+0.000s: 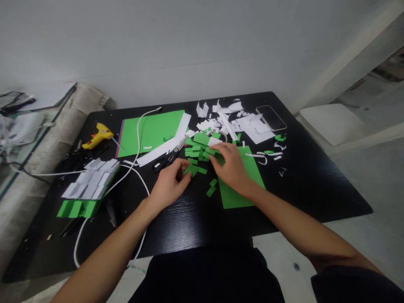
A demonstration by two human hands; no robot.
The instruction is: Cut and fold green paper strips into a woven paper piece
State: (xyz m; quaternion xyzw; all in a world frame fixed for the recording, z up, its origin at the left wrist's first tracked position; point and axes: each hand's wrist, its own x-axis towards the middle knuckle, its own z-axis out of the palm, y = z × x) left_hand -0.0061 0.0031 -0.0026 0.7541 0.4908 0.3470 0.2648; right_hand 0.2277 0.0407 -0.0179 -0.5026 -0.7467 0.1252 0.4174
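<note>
My left hand [170,183] rests on the black table [189,219] with its fingers curled around small green paper pieces [194,169]. My right hand [229,165] lies palm down over a pile of green paper strips [197,151], its fingertips pinching among them. Beneath the right wrist is a green paper sheet [240,189]. Black scissors [166,161] lie just beyond my left hand.
A large green sheet [151,130] and a white strip [164,149] lie at the back. White paper scraps [233,120] and a phone [270,117] sit at back right. A yellow glue gun [97,136], white cable [132,168], and a green-and-white folded strip assembly [90,185] occupy the left.
</note>
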